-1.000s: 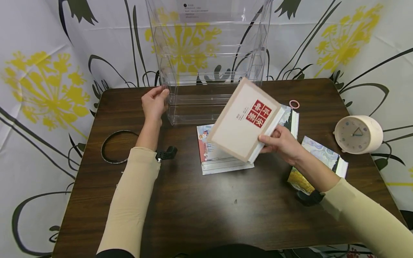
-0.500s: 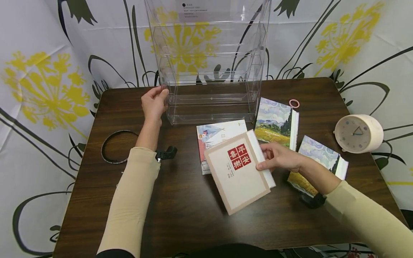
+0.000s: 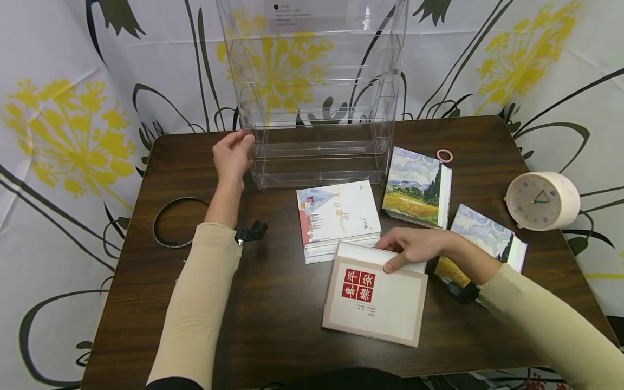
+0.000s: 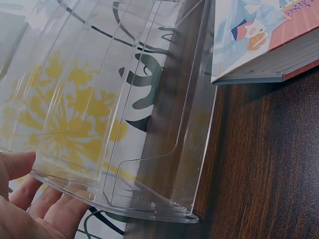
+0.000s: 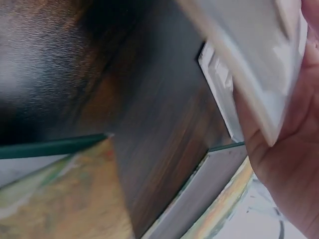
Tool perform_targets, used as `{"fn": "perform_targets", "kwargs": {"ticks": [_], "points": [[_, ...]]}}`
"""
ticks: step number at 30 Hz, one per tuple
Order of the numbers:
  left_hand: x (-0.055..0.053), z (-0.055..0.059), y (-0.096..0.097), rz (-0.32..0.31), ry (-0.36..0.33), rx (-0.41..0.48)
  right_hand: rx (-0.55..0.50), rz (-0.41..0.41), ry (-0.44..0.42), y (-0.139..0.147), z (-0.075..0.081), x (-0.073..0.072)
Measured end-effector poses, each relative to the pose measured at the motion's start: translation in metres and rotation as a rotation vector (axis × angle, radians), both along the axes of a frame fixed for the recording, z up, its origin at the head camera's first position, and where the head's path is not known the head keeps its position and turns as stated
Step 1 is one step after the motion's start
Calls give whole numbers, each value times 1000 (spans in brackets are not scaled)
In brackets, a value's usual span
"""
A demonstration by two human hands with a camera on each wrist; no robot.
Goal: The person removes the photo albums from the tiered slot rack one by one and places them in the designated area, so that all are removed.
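My left hand grips the left edge of a clear plastic rack at the back of the table; thumb and fingers are on either side of its panel edge in the left wrist view. My right hand pinches a cream book with red Chinese characters by its white strip, the thumb on the cover. The strip points away from me. Just behind lies a white book with a coloured picture. In the right wrist view, the held book is blurred and partly cut off.
Two photo albums with painted landscapes, one at the back and one at the right, lie beside my right arm. A cream clock and a pink ring are beyond them. A dark hoop lies left.
My right hand has brought the cream book down toward the table's front, turning it anticlockwise. The books behind it are uncovered. My left hand stays on the rack.
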State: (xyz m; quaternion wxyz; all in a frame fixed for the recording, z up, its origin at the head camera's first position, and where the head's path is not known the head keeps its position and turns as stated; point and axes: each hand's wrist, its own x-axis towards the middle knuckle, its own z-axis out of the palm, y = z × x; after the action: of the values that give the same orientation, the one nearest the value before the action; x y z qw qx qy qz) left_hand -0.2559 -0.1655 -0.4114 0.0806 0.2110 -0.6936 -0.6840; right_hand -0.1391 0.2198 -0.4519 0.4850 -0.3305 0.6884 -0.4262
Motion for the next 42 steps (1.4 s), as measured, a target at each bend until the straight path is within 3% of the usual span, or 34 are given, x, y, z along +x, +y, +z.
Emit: {"fn": "perform_targets", "kwargs": {"ticks": [5, 13, 20, 27, 32, 42], "points": [[-1, -1, 0, -1, 1, 13, 50, 98, 27, -9, 1, -2], [1, 1, 0, -12, 4, 1, 140, 107, 43, -17, 3, -2], [2, 1, 0, -19, 10, 3, 103, 117, 73, -20, -2, -2], [2, 0, 0, -21, 10, -2, 120, 6, 261, -20, -11, 2], [2, 0, 0, -22, 13, -4, 143, -13, 400, -19, -11, 7], [2, 0, -1, -19, 12, -9, 223, -26, 530, -23, -7, 13]]}}
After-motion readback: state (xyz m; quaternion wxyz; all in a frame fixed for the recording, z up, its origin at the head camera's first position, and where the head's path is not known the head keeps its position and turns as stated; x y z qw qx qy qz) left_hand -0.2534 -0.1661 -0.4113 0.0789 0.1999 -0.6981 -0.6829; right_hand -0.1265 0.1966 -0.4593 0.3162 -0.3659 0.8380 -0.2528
